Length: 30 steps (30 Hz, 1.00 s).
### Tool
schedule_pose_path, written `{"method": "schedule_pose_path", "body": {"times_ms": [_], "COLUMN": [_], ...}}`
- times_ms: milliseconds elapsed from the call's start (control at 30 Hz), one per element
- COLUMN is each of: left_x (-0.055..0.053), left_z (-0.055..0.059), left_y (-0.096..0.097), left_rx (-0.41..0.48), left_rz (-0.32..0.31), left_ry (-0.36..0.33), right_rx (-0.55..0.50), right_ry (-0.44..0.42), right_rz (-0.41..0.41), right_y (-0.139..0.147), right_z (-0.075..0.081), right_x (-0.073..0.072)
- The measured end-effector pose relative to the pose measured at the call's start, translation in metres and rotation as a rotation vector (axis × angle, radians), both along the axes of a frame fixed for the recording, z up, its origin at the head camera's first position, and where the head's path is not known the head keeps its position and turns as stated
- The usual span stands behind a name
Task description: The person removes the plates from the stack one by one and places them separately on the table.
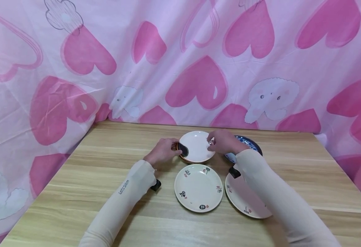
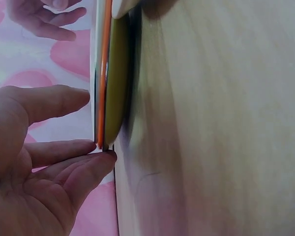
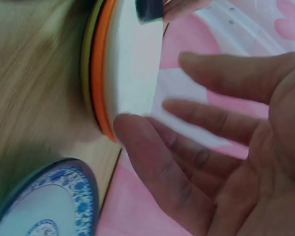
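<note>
A white plate (image 1: 196,147) with a black patch and a small dark-red print lies on top of a stack. Below it show an orange-rimmed plate (image 3: 99,69) and a yellowish plate (image 2: 119,83). At the stack's left edge is my left hand (image 1: 163,151); its fingertips touch the rims, with the thumb held near the white plate. My right hand (image 1: 223,141) is at the right edge, fingers spread and one fingertip at the white rim. In the right wrist view, its thumb stands apart from the plate.
A blue-patterned plate (image 1: 249,142) lies right of the stack, partly behind my right hand. Nearer me are a cream plate (image 1: 199,188) with small prints and another pale printed plate (image 1: 248,202), partly under my right forearm. A pink heart-patterned cloth (image 1: 196,82) hangs behind the wooden table (image 1: 84,181).
</note>
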State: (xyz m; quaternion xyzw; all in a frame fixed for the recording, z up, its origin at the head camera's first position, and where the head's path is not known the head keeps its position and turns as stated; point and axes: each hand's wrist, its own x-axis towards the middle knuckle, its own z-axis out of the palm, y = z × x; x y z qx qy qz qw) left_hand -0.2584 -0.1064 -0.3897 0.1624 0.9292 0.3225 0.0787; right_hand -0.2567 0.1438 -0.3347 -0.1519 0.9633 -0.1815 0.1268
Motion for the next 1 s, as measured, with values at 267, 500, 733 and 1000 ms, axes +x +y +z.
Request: {"method": "schedule_pose_path", "body": {"times_ms": [267,500,733,1000], "left_x": [-0.003,-0.003,-0.004,-0.005], "left_z": [-0.002,-0.001,-0.003,-0.007], "left_y": [-0.003,0.000,0.002,0.001], "left_rx": [0.065,0.093,0.192,0.208], "left_rz": [0.015,0.062,0.141,0.166], "left_ry": [-0.041,-0.030,-0.060,-0.067], "right_rx": [-0.039,-0.015,-0.013,-0.038], "right_ry": [-0.094,-0.036,-0.020,0.024], "right_rz": [-0.224,-0.245,-0.248,-0.257], "right_y": [0.003,0.004,0.005,0.005], "right_z": [-0.006,-0.014,-0.020,-0.024], "right_x": [-0.008,-0.013,-0.016,-0.013]}}
